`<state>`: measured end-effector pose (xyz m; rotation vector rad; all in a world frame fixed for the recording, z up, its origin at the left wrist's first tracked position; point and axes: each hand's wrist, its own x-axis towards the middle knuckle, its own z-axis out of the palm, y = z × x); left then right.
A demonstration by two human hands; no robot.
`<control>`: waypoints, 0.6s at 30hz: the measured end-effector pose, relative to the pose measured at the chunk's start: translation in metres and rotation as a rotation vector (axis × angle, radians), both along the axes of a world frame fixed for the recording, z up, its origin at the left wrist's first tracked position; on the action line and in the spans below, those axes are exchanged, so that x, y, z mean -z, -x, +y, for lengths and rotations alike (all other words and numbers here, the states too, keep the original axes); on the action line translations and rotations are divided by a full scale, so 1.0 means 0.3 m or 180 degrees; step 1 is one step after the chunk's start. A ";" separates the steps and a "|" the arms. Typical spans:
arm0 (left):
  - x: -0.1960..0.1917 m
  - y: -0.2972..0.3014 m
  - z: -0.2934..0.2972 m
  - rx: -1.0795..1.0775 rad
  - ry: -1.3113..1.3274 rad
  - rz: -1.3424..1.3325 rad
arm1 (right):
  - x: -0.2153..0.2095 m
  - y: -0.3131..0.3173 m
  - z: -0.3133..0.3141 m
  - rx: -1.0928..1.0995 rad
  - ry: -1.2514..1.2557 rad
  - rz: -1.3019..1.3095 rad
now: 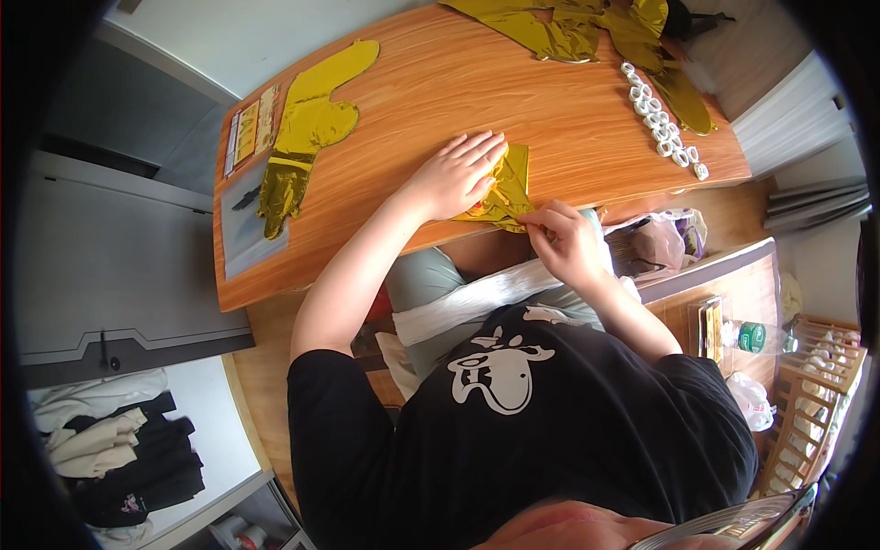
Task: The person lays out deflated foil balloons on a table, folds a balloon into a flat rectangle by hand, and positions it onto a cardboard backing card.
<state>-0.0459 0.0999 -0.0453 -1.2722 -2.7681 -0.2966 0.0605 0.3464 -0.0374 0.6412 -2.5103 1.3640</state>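
A folded piece of shiny gold foil, seemingly a flat foil balloon [518, 174], lies at the near edge of the wooden table, with a small orange-red patch showing beside my fingers. Flat across its left part rests my left hand [454, 179], fingers stretched out. My right hand [565, 240] pinches the foil's near right corner at the table edge. Another gold foil balloon [319, 115] is spread out to the left, its lower end over a grey sheet [243, 247].
More gold foil balloons [550, 32] lie along the far right side. Beside them runs a row of small white rings [655, 119]. A printed card [250, 128] lies at the left edge. Right of my lap are a plastic bag [665, 240] and a bottle [753, 337].
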 end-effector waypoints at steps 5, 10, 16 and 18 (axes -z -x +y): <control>0.003 0.001 -0.004 0.0023 -0.0043 0.0049 | -0.030 0.042 0.120 -0.0840 -0.0530 0.0619; -0.002 -0.001 -0.001 0.0044 0.0014 0.0067 | -0.060 0.122 0.118 -0.0830 -0.1171 0.1051; -0.008 -0.001 0.001 0.0042 -0.0019 0.0048 | -0.037 0.223 0.094 -0.1647 -0.1168 0.1060; -0.015 -0.003 0.004 0.0032 -0.0029 0.0012 | -0.057 0.231 0.072 -0.1511 -0.0766 0.1093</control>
